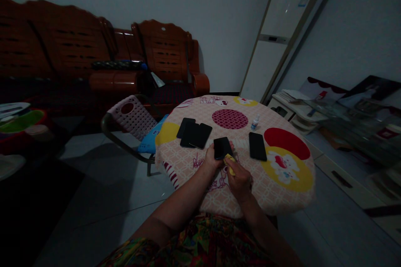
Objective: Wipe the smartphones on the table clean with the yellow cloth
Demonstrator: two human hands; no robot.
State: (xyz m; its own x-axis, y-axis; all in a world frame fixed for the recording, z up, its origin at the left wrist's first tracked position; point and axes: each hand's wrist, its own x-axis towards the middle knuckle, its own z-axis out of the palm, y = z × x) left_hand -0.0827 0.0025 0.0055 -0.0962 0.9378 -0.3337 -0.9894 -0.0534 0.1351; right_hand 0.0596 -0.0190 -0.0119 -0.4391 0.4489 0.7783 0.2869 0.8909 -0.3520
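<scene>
The left hand [210, 159] grips a black phone [222, 147] by its near left edge, holding it just above the surface [282, 200], a round one covered with a patterned cloth of pink checks, red and yellow circles. The right hand [239, 179] is closed around a small yellow cloth [230, 162], which it presses against the phone's near right corner. A second black phone [257, 146] lies flat on the surface just to the right, apart from both hands. To the left, a cluster of dark phones [193, 134] lies overlapping; how many there are cannot be told. A small spray bottle [255, 122] with a white cap stands upright farther back, beside the dark red dotted circle. Left of the surface sits a pink perforated chair [130, 119] with a blue cushion [151, 139]. Wooden sofas [94, 50] line the far wall, and a tall white cabinet [278, 33] stands in the corner to the right.
</scene>
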